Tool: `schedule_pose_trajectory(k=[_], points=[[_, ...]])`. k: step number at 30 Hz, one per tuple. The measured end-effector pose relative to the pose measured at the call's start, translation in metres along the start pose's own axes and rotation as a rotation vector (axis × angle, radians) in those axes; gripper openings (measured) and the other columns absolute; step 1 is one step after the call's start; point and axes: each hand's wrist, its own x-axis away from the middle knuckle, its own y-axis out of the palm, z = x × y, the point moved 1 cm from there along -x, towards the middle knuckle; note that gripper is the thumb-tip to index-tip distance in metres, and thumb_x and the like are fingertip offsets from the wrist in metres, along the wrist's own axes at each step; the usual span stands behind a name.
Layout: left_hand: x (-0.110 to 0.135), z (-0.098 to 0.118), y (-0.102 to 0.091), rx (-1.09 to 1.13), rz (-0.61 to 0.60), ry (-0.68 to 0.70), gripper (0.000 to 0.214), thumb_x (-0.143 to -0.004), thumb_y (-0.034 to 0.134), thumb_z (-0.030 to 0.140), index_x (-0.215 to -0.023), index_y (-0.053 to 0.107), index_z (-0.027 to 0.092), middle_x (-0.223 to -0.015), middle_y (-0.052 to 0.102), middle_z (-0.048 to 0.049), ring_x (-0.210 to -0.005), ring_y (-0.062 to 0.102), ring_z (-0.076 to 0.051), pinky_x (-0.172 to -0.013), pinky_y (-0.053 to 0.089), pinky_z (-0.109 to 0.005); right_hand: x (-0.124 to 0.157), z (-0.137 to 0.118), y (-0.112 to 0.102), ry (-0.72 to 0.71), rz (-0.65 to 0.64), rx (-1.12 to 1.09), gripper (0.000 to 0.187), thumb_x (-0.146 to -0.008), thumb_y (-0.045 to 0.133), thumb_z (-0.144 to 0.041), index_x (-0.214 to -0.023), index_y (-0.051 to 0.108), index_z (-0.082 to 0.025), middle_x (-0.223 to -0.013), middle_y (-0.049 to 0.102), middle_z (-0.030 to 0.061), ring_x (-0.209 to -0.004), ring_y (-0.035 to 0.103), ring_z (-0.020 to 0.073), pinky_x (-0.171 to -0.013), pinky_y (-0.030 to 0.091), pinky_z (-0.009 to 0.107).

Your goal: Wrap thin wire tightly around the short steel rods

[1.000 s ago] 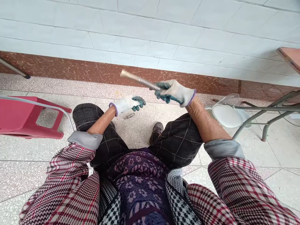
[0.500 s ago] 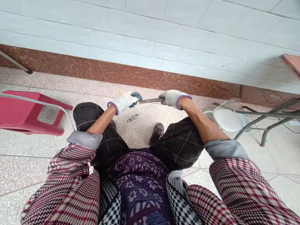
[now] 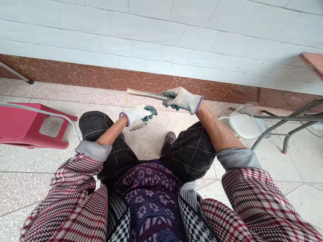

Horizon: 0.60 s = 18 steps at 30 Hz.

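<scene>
My right hand (image 3: pixel 180 99), in a white glove with dark green palm and fingers, grips a slim rod (image 3: pixel 151 95). The rod has a pale smooth end pointing left and a silvery, ridged or wire-wound stretch near my fingers; its other end is hidden in the glove. Lower and to the left, my left hand (image 3: pixel 141 113) wears a matching glove. Its fingers are curled together, apart from the rod, and whatever they may hold is hidden. Just under it shows a narrow grey textured piece (image 3: pixel 138 127), too small to name.
To the left are a red plastic stool (image 3: pixel 22 126) and a curved grey metal bar. A white round-seated chair (image 3: pixel 244 127) and a metal-legged table (image 3: pixel 286 141) stand at right. A tiled wall (image 3: pixel 151 27) rises ahead. My knees are spread on either side, with a shoe (image 3: pixel 168 141) between them.
My left hand has let go of the rod's left end and come slightly down and right. My right hand has raised the rod, whose pale end now shows.
</scene>
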Motion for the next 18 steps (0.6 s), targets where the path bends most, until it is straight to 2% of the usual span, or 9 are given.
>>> schedule_pose_trajectory(k=[2,5,7,9,11,12,15,18], points=[[0.002,-0.002,0.003,0.058,0.01,-0.067,0.004,-0.084,0.084,0.025,-0.087,0.084,0.026,-0.081,0.075,-0.0077,-0.087,0.074,-0.025,-0.065,0.054,-0.03,-0.011,0.002,0.003,0.037,0.017,0.064,0.039,-0.091,0.067,-0.018,-0.129,0.077,-0.017,-0.078,0.067,0.0001,-0.058,0.053,0.01,-0.049,0.046,0.022],[0.0,-0.006,-0.001,0.17,0.029,-0.185,0.004,-0.081,0.081,0.022,-0.081,0.082,0.026,-0.073,0.072,-0.005,-0.076,0.072,-0.021,-0.055,0.051,-0.025,-0.024,0.011,0.007,0.088,0.058,0.382,0.038,-0.092,0.068,-0.022,-0.128,0.077,-0.019,-0.09,0.073,0.0044,-0.074,0.063,0.0164,-0.065,0.052,0.029],[-0.003,-0.01,-0.006,0.311,-0.062,-0.255,0.013,-0.085,0.07,0.021,-0.078,0.08,0.026,-0.064,0.066,-0.0011,-0.066,0.066,-0.017,-0.049,0.046,-0.02,-0.026,0.017,0.011,0.134,0.006,0.514,0.035,-0.091,0.071,-0.023,-0.125,0.079,-0.02,-0.098,0.076,0.0069,-0.086,0.068,0.0212,-0.076,0.055,0.034],[-0.005,-0.013,-0.01,0.479,-0.219,-0.278,0.024,-0.089,0.06,0.017,-0.077,0.078,0.027,-0.058,0.061,0.0006,-0.061,0.062,-0.015,-0.046,0.042,-0.018,-0.023,0.021,0.014,0.187,-0.093,0.502,0.029,-0.091,0.074,-0.024,-0.12,0.08,-0.023,-0.097,0.076,0.0067,-0.09,0.069,0.0239,-0.08,0.056,0.037],[-0.007,-0.014,-0.015,0.56,-0.293,-0.229,0.026,-0.089,0.06,0.012,-0.081,0.079,0.028,-0.061,0.063,-0.0003,-0.067,0.064,-0.015,-0.05,0.043,-0.018,-0.016,0.024,0.016,0.224,-0.189,0.431,0.02,-0.093,0.077,-0.029,-0.112,0.081,-0.024,-0.095,0.076,0.0054,-0.089,0.07,0.0238,-0.079,0.058,0.038],[-0.007,-0.014,-0.017,0.542,-0.268,-0.188,0.026,-0.087,0.063,0.009,-0.086,0.08,0.028,-0.066,0.066,-0.0011,-0.074,0.067,-0.016,-0.054,0.046,-0.02,-0.012,0.024,0.015,0.235,-0.228,0.4,0.018,-0.096,0.076,-0.034,-0.11,0.08,-0.024,-0.097,0.076,0.0052,-0.089,0.07,0.0225,-0.08,0.06,0.037],[-0.005,-0.01,-0.018,0.38,-0.12,-0.067,0.033,-0.082,0.074,0.005,-0.102,0.082,0.03,-0.089,0.074,-0.0038,-0.1,0.07,-0.022,-0.068,0.052,-0.025,0.0,0.021,0.007,0.248,-0.326,0.283,0.028,-0.103,0.071,-0.044,-0.114,0.076,-0.019,-0.103,0.076,0.006,-0.085,0.071,0.0184,-0.077,0.062,0.035],[0.0,-0.001,-0.016,0.184,-0.032,-0.001,0.029,-0.082,0.08,0.01,-0.107,0.082,0.026,-0.107,0.075,-0.0076,-0.111,0.069,-0.028,-0.073,0.054,-0.029,0.01,0.015,-0.006,0.234,-0.376,0.147,0.033,-0.094,0.082,-0.04,-0.115,0.079,-0.014,-0.088,0.075,0.0043,-0.078,0.072,0.0207,-0.067,0.061,0.032]])
